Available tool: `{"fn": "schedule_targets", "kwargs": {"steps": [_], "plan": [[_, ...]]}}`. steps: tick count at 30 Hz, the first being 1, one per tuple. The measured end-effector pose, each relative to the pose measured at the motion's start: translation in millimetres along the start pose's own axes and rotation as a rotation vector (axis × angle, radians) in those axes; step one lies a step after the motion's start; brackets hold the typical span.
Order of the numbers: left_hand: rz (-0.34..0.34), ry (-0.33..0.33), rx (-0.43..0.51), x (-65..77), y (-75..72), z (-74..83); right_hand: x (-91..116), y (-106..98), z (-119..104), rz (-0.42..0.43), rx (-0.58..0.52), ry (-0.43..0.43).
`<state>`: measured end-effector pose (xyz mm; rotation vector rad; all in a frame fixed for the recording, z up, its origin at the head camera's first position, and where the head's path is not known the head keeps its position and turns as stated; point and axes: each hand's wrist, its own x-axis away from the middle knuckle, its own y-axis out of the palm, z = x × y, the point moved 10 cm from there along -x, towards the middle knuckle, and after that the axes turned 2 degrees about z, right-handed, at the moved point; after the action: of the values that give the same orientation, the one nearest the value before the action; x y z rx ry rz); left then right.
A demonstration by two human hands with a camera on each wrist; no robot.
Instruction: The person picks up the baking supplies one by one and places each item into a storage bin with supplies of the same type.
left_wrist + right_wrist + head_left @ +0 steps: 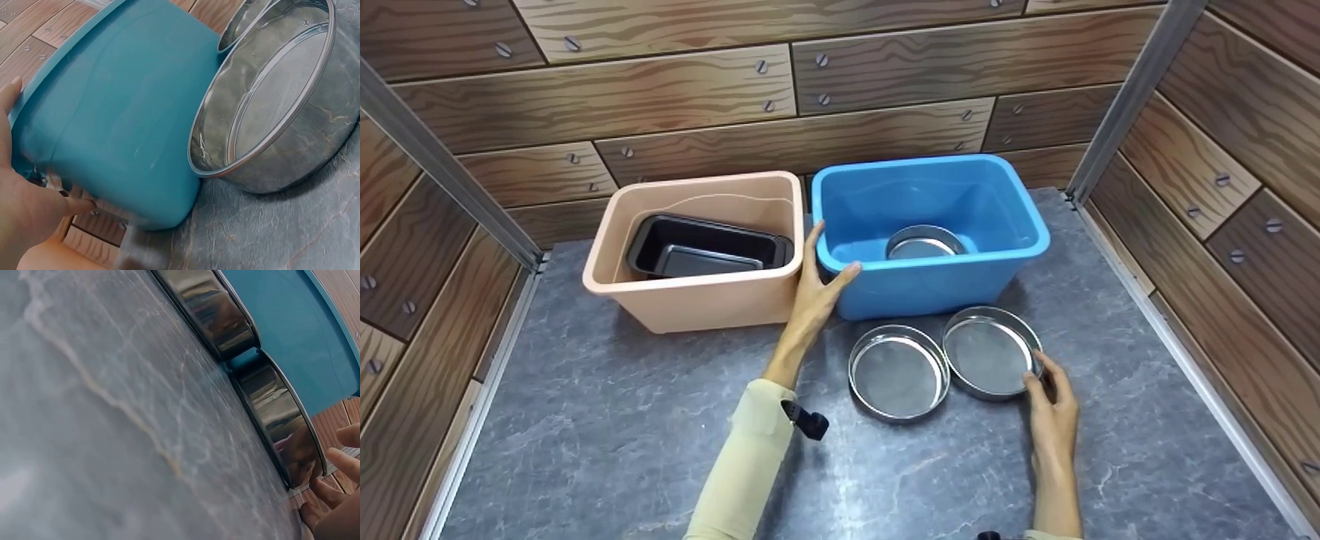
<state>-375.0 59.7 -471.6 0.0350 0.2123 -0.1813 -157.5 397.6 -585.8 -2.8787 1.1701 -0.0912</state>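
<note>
My left hand rests at the near left corner of the blue bin, its thumb and a finger spread along the rim. In the left wrist view, the hand's fingers lie beside the bin's edge. My right hand touches the right edge of a round metal sieve lying on the floor, with loosely spread fingers. A second sieve sits to its left, the two nearly touching. Inside the blue bin is another round metal sieve, partly hidden by the front wall.
A peach bin stands left of the blue one, holding black rectangular baking pans. Wood-patterned walls enclose the grey marbled floor at the back and sides. Metal strips run along the side edges.
</note>
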Motion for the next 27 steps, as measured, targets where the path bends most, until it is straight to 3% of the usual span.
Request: {"fn": "schedule_targets", "kwargs": {"steps": [11,19,27], "plan": [[0.020,-0.001,-0.001,-0.6,-2.3,-7.3,4.9,3.1,-2.3,-0.039,0.092,0.024],[0.012,0.015,0.029,-1.4,-0.1,-5.8,6.9,2.2,-4.3,-0.060,0.025,0.053],[0.031,0.010,0.009,-0.7,-2.0,-8.1,8.0,-1.8,-16.4,-0.031,0.002,0.004]]}}
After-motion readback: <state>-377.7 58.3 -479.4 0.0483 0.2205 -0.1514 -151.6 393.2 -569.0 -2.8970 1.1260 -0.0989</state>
